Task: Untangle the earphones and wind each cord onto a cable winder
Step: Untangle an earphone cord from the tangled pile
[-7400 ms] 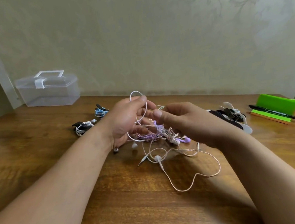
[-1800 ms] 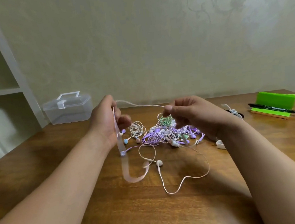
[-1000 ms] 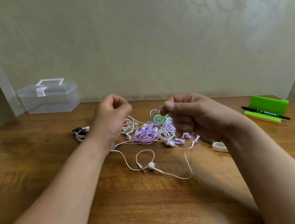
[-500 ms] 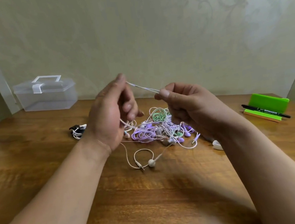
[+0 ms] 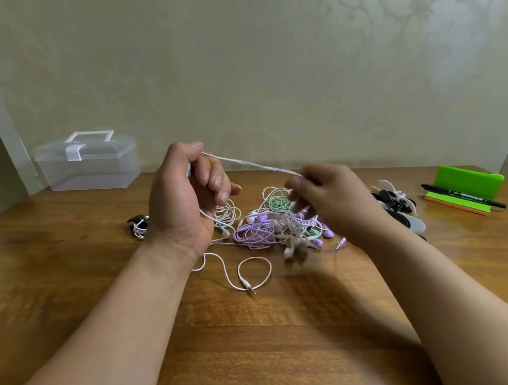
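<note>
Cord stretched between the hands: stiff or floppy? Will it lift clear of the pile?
Likely floppy: the cord runs straight only between the left hand and right hand; what seems its plug end lies in a slack loop on the table. Probably light: fingertip pinches hold it. It may drag the pile, since it seems to run into that tangle.

glossy wooden table (image 5: pixel 66 277), clear plastic box (image 5: pixel 88 162), smooth rubbery cords (image 5: pixel 252 233)

The earphone tangle (image 5: pixel 260 231) lies centred on the table (image 5: pixel 68 292). A lidded box (image 5: pixel 88 167) sits back-left (by the wall (image 5: pixel 263 64)), cable winders (image 5: pixel 398 207) right.
</note>
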### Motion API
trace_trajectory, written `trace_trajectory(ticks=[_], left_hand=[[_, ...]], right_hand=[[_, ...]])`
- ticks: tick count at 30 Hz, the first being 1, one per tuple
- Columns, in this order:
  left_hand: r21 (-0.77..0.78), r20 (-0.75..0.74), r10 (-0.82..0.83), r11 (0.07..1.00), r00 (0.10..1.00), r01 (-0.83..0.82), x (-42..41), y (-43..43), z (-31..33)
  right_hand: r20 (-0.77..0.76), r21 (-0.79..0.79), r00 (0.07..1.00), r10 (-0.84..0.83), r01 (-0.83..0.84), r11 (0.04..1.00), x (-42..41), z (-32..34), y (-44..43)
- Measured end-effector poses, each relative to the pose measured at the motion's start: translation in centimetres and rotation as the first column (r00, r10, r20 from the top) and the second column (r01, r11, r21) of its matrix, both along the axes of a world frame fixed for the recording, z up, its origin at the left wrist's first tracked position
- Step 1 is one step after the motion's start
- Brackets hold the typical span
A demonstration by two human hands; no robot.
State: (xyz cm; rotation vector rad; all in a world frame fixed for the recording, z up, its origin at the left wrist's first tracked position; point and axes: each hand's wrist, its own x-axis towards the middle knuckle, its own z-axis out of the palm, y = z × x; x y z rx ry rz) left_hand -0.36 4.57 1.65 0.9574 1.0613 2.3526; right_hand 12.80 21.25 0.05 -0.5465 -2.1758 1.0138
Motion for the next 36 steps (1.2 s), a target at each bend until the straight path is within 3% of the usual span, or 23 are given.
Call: trace_trajectory(ticks=[2,5,8,11,14,16,18,20,22,24,27,30,33,36], left_hand=[[-0.013,-0.016,0.0,1.0,1.0,-0.001,0.0,0.1,-0.2],[-0.054,-0.09,0.003,0.999,0.996,-0.008,0.1,0.4,-0.6],[-0.105,-0.144,0.005,0.994,0.99,-0.021,0.2,0.6,-0.9],[-0.088,-0.044,0.011,0.996,0.999,-0.015,0.1,0.5,-0.7],[-0.137,0.048,0.044,0.99,0.998,-0.037,-0.6,0.3,-0.7],[-0.302,-0.077,0.084,0.948,0.993,-0.104,-1.0,0.5,-1.2],[-0.457,-0.34,0.109,0.849,0.934,-0.266,-0.9,0.9,-1.8],[-0.469,-0.496,0.095,0.807,0.863,-0.359,-0.1,1.2,-1.9],[-0.409,-0.507,0.071,0.858,0.859,-0.312,0.4,1.3,-1.7],[-0.384,-0.429,-0.018,0.909,0.903,-0.164,0.9,1.0,-1.5],[-0.44,-0.406,-0.161,0.897,0.9,-0.038,1.9,0.9,-1.3],[-0.49,-0.401,-0.158,0.869,0.902,-0.066,1.5,1.0,-1.5],[-0.514,-0.293,-0.12,0.856,0.949,-0.05,0.6,0.9,-1.6],[-0.541,-0.371,-0.112,0.833,0.922,-0.117,0.6,1.6,-2.1]], right_hand=[[-0.208,-0.265,0.97,0.128,-0.182,0.947,-0.2,0.1,-0.2],[-0.398,-0.465,0.896,0.195,-0.38,0.8,-0.5,0.1,-0.7],[-0.385,-0.452,0.898,0.213,-0.385,0.805,-0.6,0.1,-0.9],[-0.388,-0.396,0.896,0.217,-0.375,0.838,-0.3,0.6,-1.1],[-0.42,-0.438,0.86,0.289,-0.472,0.765,0.5,1.7,-1.4],[-0.401,-0.439,0.837,0.372,-0.532,0.724,1.0,2.2,-1.6],[-0.38,-0.437,0.81,0.446,-0.583,0.685,1.2,2.6,-2.1],[-0.339,-0.446,0.807,0.484,-0.591,0.673,1.3,2.9,-2.5],[-0.263,-0.42,0.826,0.498,-0.563,0.712,1.4,3.0,-2.9],[-0.169,-0.334,0.863,0.476,-0.505,0.796,1.4,2.8,-3.1],[-0.012,-0.041,0.936,0.352,-0.352,0.935,1.4,2.4,-3.4],[0.08,0.243,0.976,0.2,-0.214,0.946,1.5,2.4,-2.9],[0.064,0.242,0.976,0.208,-0.217,0.946,2.1,2.9,-2.3],[0.003,0.141,0.961,0.277,-0.274,0.951,2.1,3.0,-2.5]])
